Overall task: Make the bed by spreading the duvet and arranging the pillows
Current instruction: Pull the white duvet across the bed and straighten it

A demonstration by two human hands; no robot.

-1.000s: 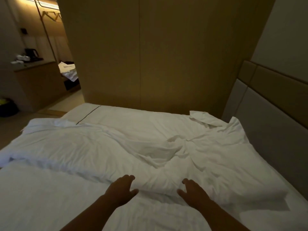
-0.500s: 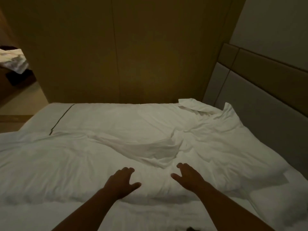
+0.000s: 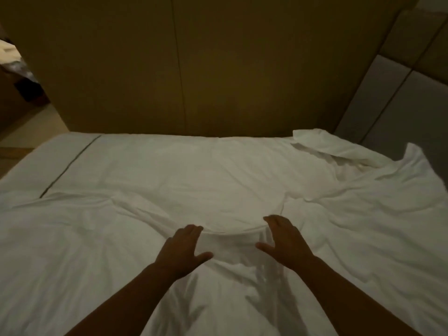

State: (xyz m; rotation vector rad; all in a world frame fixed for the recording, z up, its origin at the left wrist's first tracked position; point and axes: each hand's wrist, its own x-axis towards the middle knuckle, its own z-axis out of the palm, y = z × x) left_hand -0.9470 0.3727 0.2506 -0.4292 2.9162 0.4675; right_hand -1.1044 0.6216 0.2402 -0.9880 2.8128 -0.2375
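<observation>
Nearest to me, both forearms reach out over the bed, and the 2 hands lie palm down on the white duvet (image 3: 97, 251). The left hand (image 3: 180, 248) has its fingers straight and its thumb spread wide, gripping nothing. The right hand (image 3: 284, 241) lies just as flat and open, close beside it. A low fold (image 3: 230, 232) of cloth runs between their fingertips, and short creases gather under the wrists.

I judge this to be the spreading step: the palms are pressing and smoothing, not lifting. The duvet covers the near half of the bed and sprawls to the right, well creased there. Beyond the hands lies a flatter white layer with 1 thin dark stripe (image 3: 70, 166) near its left edge; whether that is the sheet or more duvet I cannot tell.

Further right, a rumpled corner (image 3: 312, 141) lies bunched near the padded headboard (image 3: 397, 112). I see no pillows from here, so that part of the job seems not yet begun.

The next move, as I read it, calls for pushing the fold away across the bed, then drawing out that bunched corner so it lies square. Flat palms may only shift the creases; the corner probably needs a proper grip.

Wooden panelling (image 3: 121, 69) closes the far side.
</observation>
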